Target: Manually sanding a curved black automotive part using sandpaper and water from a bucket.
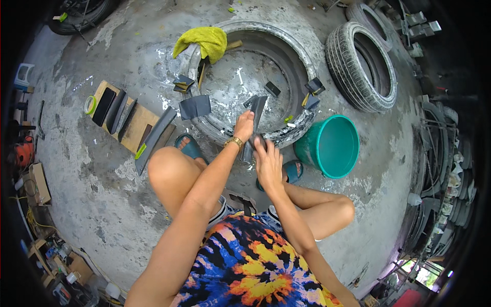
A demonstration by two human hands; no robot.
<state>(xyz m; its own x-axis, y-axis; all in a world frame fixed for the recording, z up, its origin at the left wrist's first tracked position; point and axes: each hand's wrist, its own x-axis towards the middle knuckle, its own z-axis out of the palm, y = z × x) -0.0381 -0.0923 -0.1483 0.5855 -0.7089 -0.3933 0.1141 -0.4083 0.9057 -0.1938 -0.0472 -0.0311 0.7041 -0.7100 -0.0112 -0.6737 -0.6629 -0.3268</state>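
Observation:
A long, narrow dark grey plastic panel (pixel 260 108) slants over the near rim of a tire (pixel 204 123) lying flat on the floor. My left hand (pixel 244 127), with a gold watch at the wrist, is closed around the panel's middle. Lower down, my right hand (pixel 268 158) presses bent fingers on a small dark pad (pixel 259 140) against the panel; its kind is mostly hidden by the fingers. Folded dark sheets like sandpaper (pixel 195 106) rest on the tire's left rim, with more sheets (pixel 313 86) on the right. A small black block (pixel 272 89) lies inside the ring.
A yellow-green cloth (pixel 202 43) drapes over the tire's far left. A teal bucket (pixel 337 147) stands at its right, with another tire (pixel 361 66) beyond. On the left, several dark panels (pixel 116 111) lie on a wooden board (pixel 135 125) beside green tape (pixel 90 105).

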